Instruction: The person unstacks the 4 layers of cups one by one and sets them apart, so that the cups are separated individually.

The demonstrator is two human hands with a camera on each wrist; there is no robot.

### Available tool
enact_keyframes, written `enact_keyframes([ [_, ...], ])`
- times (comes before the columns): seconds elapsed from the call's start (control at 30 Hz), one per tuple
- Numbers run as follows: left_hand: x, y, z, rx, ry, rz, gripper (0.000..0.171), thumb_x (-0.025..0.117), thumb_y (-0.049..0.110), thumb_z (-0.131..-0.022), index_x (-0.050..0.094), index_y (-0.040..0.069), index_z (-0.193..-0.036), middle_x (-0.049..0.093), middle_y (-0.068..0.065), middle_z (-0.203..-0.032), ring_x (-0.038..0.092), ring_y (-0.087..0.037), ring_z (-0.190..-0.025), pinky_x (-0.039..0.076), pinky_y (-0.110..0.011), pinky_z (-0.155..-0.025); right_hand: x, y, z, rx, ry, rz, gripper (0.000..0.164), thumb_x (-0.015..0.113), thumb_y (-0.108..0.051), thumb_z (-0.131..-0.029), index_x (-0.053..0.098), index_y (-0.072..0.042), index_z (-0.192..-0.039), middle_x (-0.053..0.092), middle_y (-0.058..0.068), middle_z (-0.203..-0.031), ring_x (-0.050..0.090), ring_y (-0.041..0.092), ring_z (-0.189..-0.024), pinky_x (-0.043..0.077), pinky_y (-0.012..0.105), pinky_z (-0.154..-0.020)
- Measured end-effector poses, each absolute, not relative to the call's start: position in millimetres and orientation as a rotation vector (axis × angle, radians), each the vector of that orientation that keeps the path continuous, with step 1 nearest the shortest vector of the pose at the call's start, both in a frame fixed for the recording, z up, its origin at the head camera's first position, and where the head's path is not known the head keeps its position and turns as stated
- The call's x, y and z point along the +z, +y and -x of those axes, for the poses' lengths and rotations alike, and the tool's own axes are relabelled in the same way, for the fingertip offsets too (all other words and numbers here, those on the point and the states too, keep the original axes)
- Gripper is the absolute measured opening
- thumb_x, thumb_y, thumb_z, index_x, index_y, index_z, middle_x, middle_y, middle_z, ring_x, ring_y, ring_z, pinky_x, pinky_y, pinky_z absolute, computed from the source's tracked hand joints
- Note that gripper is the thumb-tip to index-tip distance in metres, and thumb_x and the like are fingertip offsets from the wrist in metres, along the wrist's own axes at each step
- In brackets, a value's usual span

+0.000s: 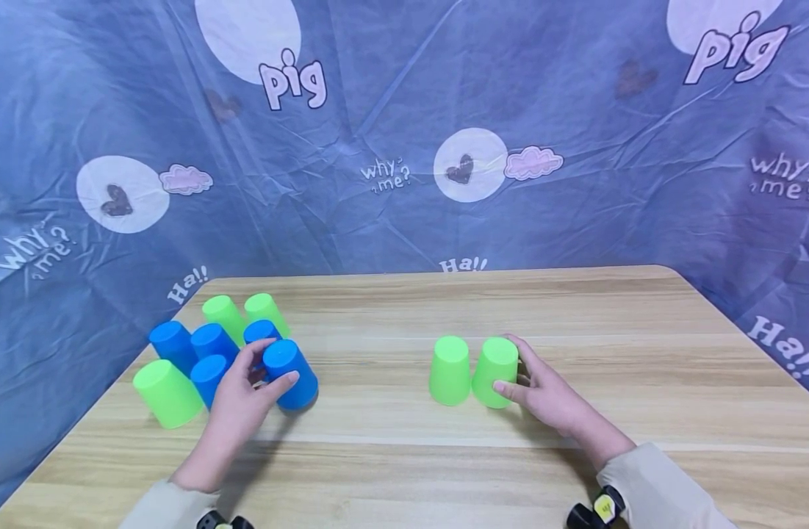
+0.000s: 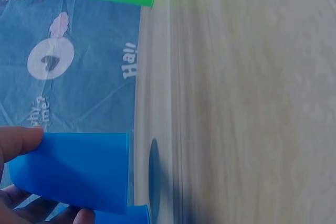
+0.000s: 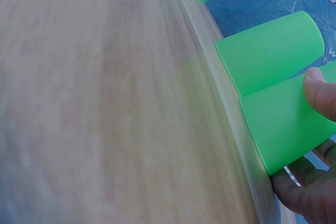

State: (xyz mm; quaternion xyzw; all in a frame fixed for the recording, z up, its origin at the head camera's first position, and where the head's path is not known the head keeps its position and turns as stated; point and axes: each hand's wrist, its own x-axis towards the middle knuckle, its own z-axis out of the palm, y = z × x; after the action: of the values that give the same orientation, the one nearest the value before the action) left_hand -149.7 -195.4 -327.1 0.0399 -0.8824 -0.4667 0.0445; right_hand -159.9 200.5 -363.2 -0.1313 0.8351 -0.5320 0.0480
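On the left, my left hand [image 1: 237,397] grips an upside-down blue cup [image 1: 292,375] between thumb and fingers. A narrow gap shows between the rim of this blue cup [image 2: 79,171] and its shadow in the left wrist view, so it is slightly off the table. To the right, my right hand [image 1: 546,397] holds an upside-down green cup [image 1: 497,367], thumb on the near side and fingers round the far side. Another green cup [image 1: 450,371] stands upside down just left of it, their rims very close or touching.
Left of and behind my left hand stand several upside-down blue cups [image 1: 171,344]. Two green cups [image 1: 265,312] are behind them, and one green cup [image 1: 167,394] stands at the front left. The wooden table [image 1: 391,470] ends at a printed blue cloth [image 1: 378,228].
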Motion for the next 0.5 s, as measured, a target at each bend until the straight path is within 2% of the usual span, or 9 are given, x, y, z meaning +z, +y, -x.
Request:
enact_keyframes([
  [0.5, -327.7, -203.4, 147.9, -1.351, -2.738, -0.186, 0.067, 0.063, 0.025, -0.088, 0.028, 0.004, -0.141, 0.036, -0.025, -0.140, 0.038, -0.042, -0.126, 0.036, -0.055, -0.101, -363.4, 201.0, 159.7, -1.615, 2.554, 0.389, 0.070, 0.060, -0.018, -0.088, 0.019, -0.009, -0.145, 0.040, 0.025, -0.136, 0.031, 0.051, -0.128, 0.023, 0.066, -0.102],
])
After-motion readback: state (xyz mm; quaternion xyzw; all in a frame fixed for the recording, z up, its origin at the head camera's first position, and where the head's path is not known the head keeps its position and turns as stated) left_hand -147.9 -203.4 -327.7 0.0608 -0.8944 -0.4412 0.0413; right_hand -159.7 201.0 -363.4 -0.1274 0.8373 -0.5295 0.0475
